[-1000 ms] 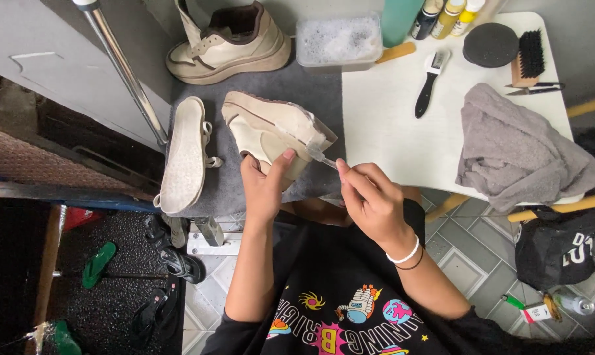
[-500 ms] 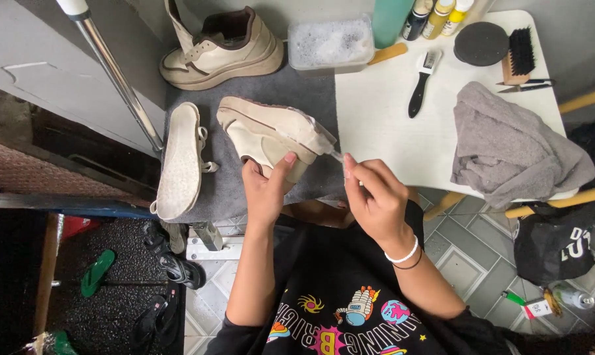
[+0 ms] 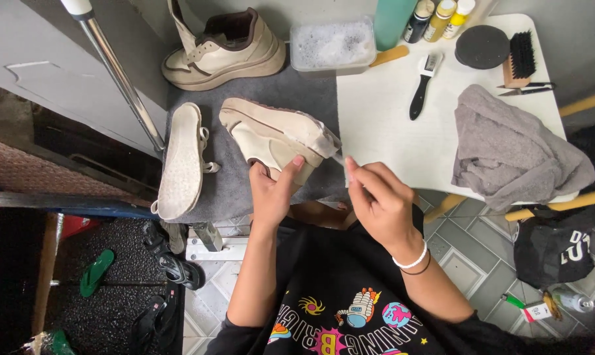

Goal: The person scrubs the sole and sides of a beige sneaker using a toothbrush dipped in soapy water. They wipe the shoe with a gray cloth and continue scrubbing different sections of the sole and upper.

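My left hand (image 3: 271, 194) grips a cream sneaker (image 3: 271, 131) from below and holds it on its side over a grey mat (image 3: 310, 92), thumb on the sole. My right hand (image 3: 376, 197) is just right of the shoe's end. Its fingertips pinch a thin clear strip (image 3: 337, 158) that runs to a clear film covering that end. The matching sneaker (image 3: 225, 49) stands upright at the back of the mat. A pale insole (image 3: 182, 161) with a lace beside it lies to the left.
A white table (image 3: 389, 131) on the right carries a tub of foamy water (image 3: 332, 45), bottles (image 3: 435, 16), a black-handled brush (image 3: 424, 85), a wooden brush (image 3: 521, 56), a black disc (image 3: 481, 46), scissors (image 3: 524, 87) and a grey cloth (image 3: 514, 151). A metal pole (image 3: 113, 72) slants at the left.
My right fingertips have shifted slightly by the shoe's end, still pinching the strip. My left hand keeps its hold on the sneaker.
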